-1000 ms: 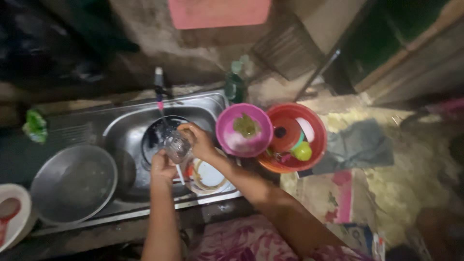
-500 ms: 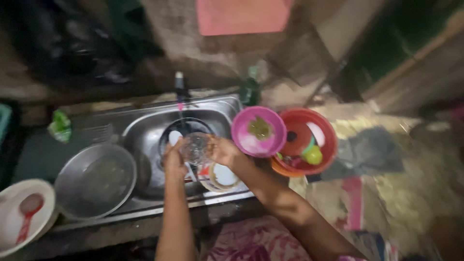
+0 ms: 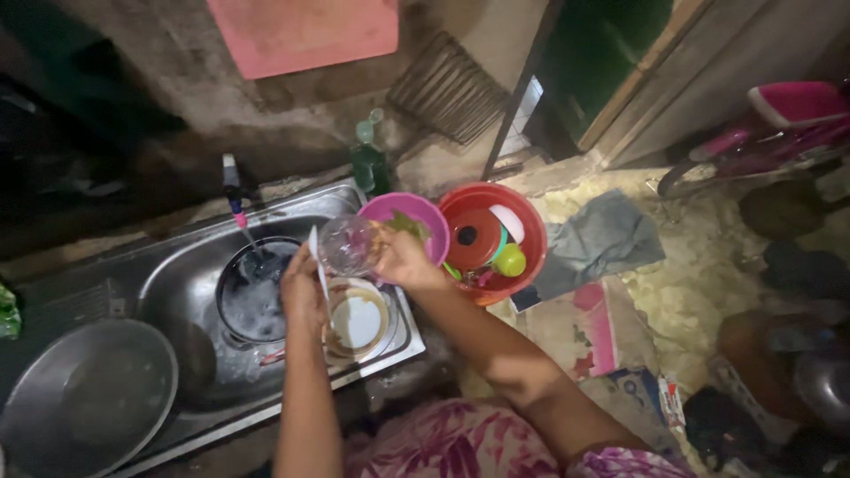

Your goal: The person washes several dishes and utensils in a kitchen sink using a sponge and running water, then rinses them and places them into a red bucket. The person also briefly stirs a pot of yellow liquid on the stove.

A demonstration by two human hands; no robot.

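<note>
Both forearms and hands (image 3: pixel 305 288) are bare, without rings or watch. Garment (image 3: pixel 460 443): pink-and-purple fabric with white floral print.

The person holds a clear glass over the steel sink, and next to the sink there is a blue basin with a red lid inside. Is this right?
Not quite. In the head view, the basin is red, not blue. The rest holds: the right hand holds the clear glass over the steel sink, and the red lid lies in the basin.

Glass (image 3: pixel 348 244) lifted, shifted right toward pink bowl (image 3: pixel 423 218).
</note>
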